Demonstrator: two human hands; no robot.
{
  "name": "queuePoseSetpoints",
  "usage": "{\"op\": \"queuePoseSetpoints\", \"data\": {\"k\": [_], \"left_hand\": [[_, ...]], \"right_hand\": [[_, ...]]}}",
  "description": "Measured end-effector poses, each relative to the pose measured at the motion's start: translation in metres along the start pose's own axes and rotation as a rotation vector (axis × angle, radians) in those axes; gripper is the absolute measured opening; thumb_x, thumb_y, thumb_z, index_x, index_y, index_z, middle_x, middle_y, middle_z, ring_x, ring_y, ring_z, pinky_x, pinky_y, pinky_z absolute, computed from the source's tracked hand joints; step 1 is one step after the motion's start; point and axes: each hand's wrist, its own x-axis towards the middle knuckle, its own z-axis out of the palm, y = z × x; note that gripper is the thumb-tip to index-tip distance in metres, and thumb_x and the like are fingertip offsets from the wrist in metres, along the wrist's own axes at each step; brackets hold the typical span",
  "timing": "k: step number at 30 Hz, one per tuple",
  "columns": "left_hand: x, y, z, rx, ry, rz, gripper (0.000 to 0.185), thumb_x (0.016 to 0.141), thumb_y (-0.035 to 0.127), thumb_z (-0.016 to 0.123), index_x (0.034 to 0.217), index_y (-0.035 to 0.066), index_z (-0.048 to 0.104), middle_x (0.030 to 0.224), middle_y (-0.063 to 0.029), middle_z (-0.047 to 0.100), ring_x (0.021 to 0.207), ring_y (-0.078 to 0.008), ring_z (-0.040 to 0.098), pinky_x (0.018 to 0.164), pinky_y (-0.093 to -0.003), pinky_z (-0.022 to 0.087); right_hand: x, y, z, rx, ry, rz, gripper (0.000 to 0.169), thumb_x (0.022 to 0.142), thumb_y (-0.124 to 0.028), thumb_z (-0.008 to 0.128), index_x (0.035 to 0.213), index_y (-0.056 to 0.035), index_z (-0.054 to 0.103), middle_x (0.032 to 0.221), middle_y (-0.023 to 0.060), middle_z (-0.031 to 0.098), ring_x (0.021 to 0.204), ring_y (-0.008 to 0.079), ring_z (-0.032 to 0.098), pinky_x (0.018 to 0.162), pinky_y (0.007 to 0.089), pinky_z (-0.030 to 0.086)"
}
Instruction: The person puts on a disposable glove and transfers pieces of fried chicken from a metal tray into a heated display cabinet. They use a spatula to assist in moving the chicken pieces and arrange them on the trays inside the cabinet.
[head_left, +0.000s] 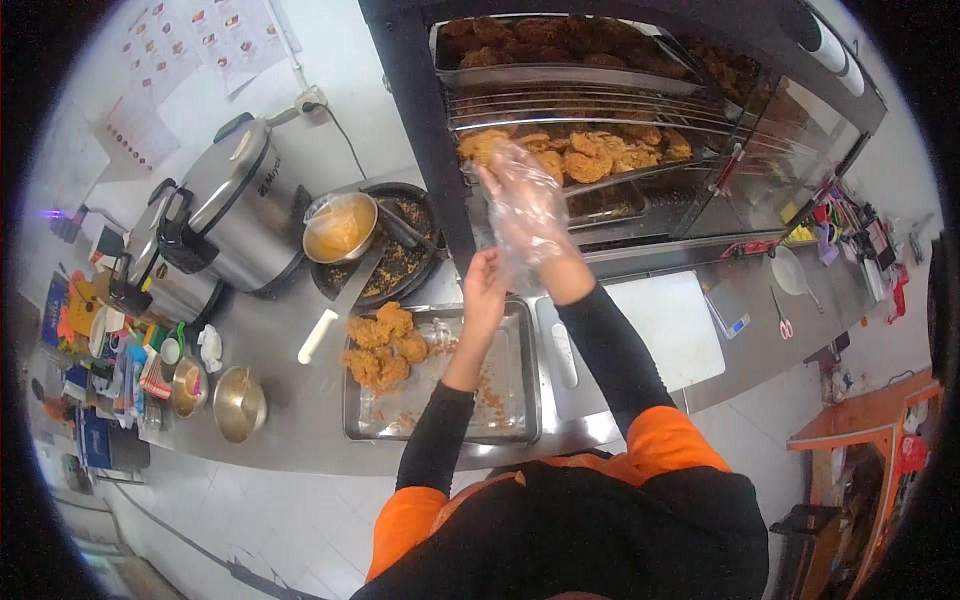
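My right hand (525, 199) wears a clear plastic glove (536, 232) and is raised before the open food warmer cabinet (409, 97). Its fingers look extended, overlapping the fried chicken pieces (589, 159) on a tray in the view; I see nothing held in them. My left hand (484, 289) is bare, its fingers gripping the loose cuff of that glove. Below my arms on the counter lies a metal tray (517, 375), with several fried chicken pieces (382, 345) at its left and crumbs elsewhere. Part of the glove cuff is hidden by my left fingers.
Left of the tray lies a white-handled knife (319, 337), its blade against a black pan (427, 262) bearing a metal bowl (341, 229). Rice cookers (240, 202) stand behind. A white cutting board (667, 330), a second white knife handle (564, 356) and scissors (784, 322) lie right.
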Motion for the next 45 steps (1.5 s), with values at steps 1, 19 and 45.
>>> {"op": "queuePoseSetpoints", "data": {"k": [1, 19, 45], "left_hand": [[0.005, -0.001, 0.004, 0.048, 0.003, -0.002, 0.017, 0.076, 0.002, 0.050, 0.093, 0.000, 0.049, 0.083, -0.0045, 0.054, 0.073, -0.0092, 0.050, 0.069, -0.0205, 0.040], [0.038, -0.041, 0.006, 0.283, 0.118, -0.032, 0.027, 0.071, 0.005, 0.053, 0.097, -0.005, 0.050, 0.092, -0.0107, 0.058, 0.083, -0.0153, 0.053, 0.072, -0.0295, 0.042], [-0.214, 0.020, -0.192, -0.037, 1.103, -0.173, 0.022, 0.078, 0.011, 0.053, 0.099, 0.008, 0.046, 0.088, -0.0023, 0.051, 0.077, -0.0127, 0.049, 0.067, -0.0242, 0.039]], "right_hand": [[0.009, 0.014, 0.008, -0.017, 0.021, 0.042, 0.031, 0.079, -0.008, 0.048, 0.108, 0.0028, 0.044, 0.110, 0.0163, 0.049, 0.102, 0.0230, 0.048, 0.086, 0.0325, 0.041], [0.012, 0.020, 0.006, -0.546, -0.262, -0.252, 0.033, 0.082, -0.022, 0.044, 0.110, -0.0065, 0.049, 0.122, 0.0136, 0.041, 0.113, 0.0283, 0.038, 0.094, 0.0326, 0.031], [-0.228, 0.043, 0.074, 0.512, -0.611, 0.423, 0.034, 0.075, -0.015, 0.057, 0.106, -0.0075, 0.045, 0.098, 0.0078, 0.052, 0.089, 0.0208, 0.052, 0.076, 0.0316, 0.046]]}}
